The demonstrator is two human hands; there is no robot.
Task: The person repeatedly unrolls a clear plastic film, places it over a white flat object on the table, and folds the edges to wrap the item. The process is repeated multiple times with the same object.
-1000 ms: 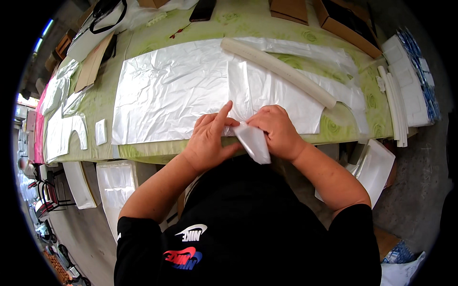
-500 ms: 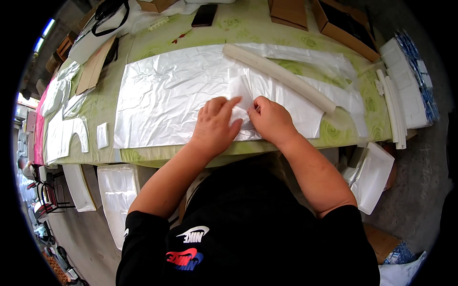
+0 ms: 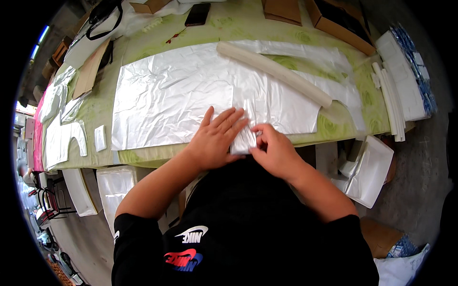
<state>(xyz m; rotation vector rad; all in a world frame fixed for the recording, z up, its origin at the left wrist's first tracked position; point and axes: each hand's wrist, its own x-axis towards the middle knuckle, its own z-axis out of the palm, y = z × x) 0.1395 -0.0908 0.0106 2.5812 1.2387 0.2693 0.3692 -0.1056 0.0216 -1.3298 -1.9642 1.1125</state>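
A narrow folded bundle of thin white plastic film lies at the table's front edge between my hands. My left hand rests flat against its left side, fingers stretched and apart. Thumb and fingers of my right hand pinch the bundle's right edge; the fingertips are partly hidden. Beneath and beyond it spreads a wrinkled stack of white plastic bags. A pale cardboard-like tube lies slantwise across that stack.
A green patterned cloth covers the table. At the back are a phone and an open carton. White bags and a small folded packet lie left. Thin tubes lie right; a white bin stands below.
Both hands have moved toward me, to the table's front edge. The film between them is now a narrower, gathered bundle. My left hand has flattened out on it.
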